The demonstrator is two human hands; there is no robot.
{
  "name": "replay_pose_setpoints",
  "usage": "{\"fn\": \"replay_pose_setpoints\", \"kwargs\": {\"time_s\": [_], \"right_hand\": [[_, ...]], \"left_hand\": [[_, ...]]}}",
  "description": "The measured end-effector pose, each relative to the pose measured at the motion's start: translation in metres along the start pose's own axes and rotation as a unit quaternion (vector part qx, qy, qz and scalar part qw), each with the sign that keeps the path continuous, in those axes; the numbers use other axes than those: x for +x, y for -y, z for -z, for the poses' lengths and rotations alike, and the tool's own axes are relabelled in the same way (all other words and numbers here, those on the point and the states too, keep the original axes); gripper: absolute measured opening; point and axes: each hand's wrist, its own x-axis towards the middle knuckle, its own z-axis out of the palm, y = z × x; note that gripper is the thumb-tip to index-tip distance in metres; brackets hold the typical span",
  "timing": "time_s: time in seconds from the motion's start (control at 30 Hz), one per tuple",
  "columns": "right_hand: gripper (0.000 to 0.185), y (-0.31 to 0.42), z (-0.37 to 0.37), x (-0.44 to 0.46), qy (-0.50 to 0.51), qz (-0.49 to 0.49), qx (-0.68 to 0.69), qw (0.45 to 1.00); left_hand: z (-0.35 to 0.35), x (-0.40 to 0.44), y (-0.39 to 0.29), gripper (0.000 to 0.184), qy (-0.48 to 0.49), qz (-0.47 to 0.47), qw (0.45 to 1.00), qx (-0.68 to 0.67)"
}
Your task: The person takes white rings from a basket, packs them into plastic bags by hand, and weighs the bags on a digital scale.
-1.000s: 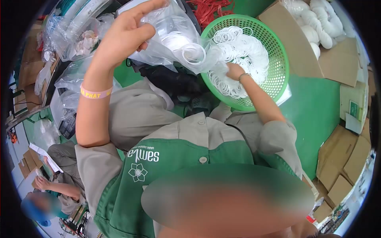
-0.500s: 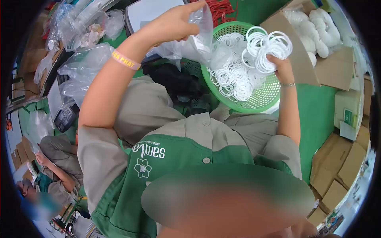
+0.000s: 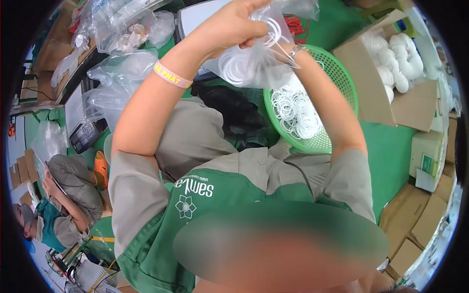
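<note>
My left hand [image 3: 249, 24] pinches the upper part of a clear plastic bag [image 3: 266, 68], its index finger stretched along the bag. White rings [image 3: 234, 68] lie inside the bag, and more rings [image 3: 273, 31] are at its upper part, close to both hands. My right hand [image 3: 288, 51] reaches up beside the bag; its fingers are hidden behind the plastic and the rings. Below my right forearm, a green perforated basket [image 3: 342, 80] holds many loose white rings [image 3: 298, 115].
An open cardboard box [image 3: 381, 105] with white bundles stands at the right. Red strands [image 3: 295, 27] lie behind the basket. Plastic bags [image 3: 119, 73] and a black device [image 3: 85, 136] are at the left, where another person [image 3: 73, 195] sits. Flattened cardboard [image 3: 405, 210] lies lower right.
My right hand has carried a bunch of white rings from over the basket leftward to the bag. My left hand has shifted slightly right with the bag.
</note>
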Motion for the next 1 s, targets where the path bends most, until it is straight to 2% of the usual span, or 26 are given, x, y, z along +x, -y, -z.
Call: {"fn": "replay_pose_setpoints", "kwargs": {"time_s": [0.03,0.07,0.1,0.13,0.17,0.2,0.27,0.3,0.43,0.47,0.53,0.57,0.63,0.73,0.77,0.83,0.87,0.9,0.97,1.0], "right_hand": [[0.041,0.011,0.007,0.004,0.03,0.003,-0.007,1.0],[0.042,0.022,0.018,0.009,0.061,0.006,-0.013,0.998],[0.044,0.042,0.025,0.008,0.093,0.077,-0.124,0.985],[0.039,0.053,0.03,0.001,0.08,0.013,-0.119,0.99],[0.034,0.065,0.035,-0.005,0.066,-0.052,-0.114,0.99],[0.039,0.099,0.044,0.002,0.191,-0.122,-0.29,0.93],[0.043,0.103,0.065,-0.008,0.144,-0.077,-0.324,0.932],[0.042,0.124,0.075,-0.009,0.202,-0.107,-0.361,0.904],[0.035,0.125,0.117,0.003,0.163,-0.149,-0.467,0.857],[0.03,0.097,0.128,0.017,0.11,-0.198,-0.419,0.879],[0.027,0.102,0.154,0.025,0.008,-0.137,-0.158,0.978],[0.035,0.122,0.166,0.035,0.094,-0.001,-0.48,0.873],[0.047,0.19,0.152,0.031,0.027,-0.08,-0.504,0.86],[0.047,0.213,0.157,0.048,-0.044,-0.071,-0.512,0.855],[0.046,0.225,0.151,0.053,-0.054,-0.073,-0.516,0.852],[0.045,0.199,0.15,0.077,-0.1,-0.013,-0.521,0.848],[0.045,0.179,0.147,0.092,-0.084,0.014,-0.55,0.831],[0.046,0.158,0.131,0.102,-0.091,-0.011,-0.507,0.857],[0.049,0.104,0.124,0.125,0.009,-0.035,-0.569,0.821],[0.05,0.103,0.118,0.127,-0.007,-0.071,-0.562,0.824]], "left_hand": [[0.005,-0.005,-0.009,0.07,-0.011,-0.004,0.999,-0.033],[0.001,-0.009,-0.016,0.068,-0.062,-0.058,0.995,-0.051],[0.008,-0.01,-0.017,0.068,-0.052,-0.066,0.994,-0.071],[0.016,-0.012,-0.018,0.068,-0.041,-0.073,0.992,-0.091],[0.015,-0.018,-0.027,0.069,-0.092,-0.069,0.992,-0.053],[0.02,-0.019,-0.029,0.069,-0.094,-0.074,0.991,-0.059],[0.036,-0.02,-0.033,0.07,-0.085,-0.08,0.989,-0.093],[0.041,-0.019,-0.033,0.069,-0.115,-0.096,0.984,-0.097],[0.079,-0.006,-0.027,0.06,-0.171,-0.123,0.97,-0.119],[0.092,-0.002,-0.024,0.059,-0.164,-0.152,0.967,-0.124],[0.104,-0.003,-0.037,0.051,-0.192,-0.178,0.958,-0.117],[0.112,-0.003,-0.043,0.041,-0.181,-0.197,0.954,-0.137],[0.117,-0.012,-0.055,0.032,-0.22,-0.233,0.942,-0.097],[0.132,-0.02,-0.063,0.04,-0.269,-0.271,0.923,-0.056],[0.126,-0.022,-0.067,0.048,-0.314,-0.264,0.91,-0.061],[0.152,-0.012,-0.046,0.051,-0.305,-0.261,0.914,-0.051],[0.166,-0.003,-0.028,0.054,-0.296,-0.259,0.919,-0.04],[0.175,0.012,0.001,0.061,-0.338,-0.195,0.921,-0.009],[0.195,0.034,0.051,0.064,-0.307,-0.109,0.946,0.006],[0.19,0.034,0.051,0.065,-0.316,-0.081,0.945,0.018]]}}
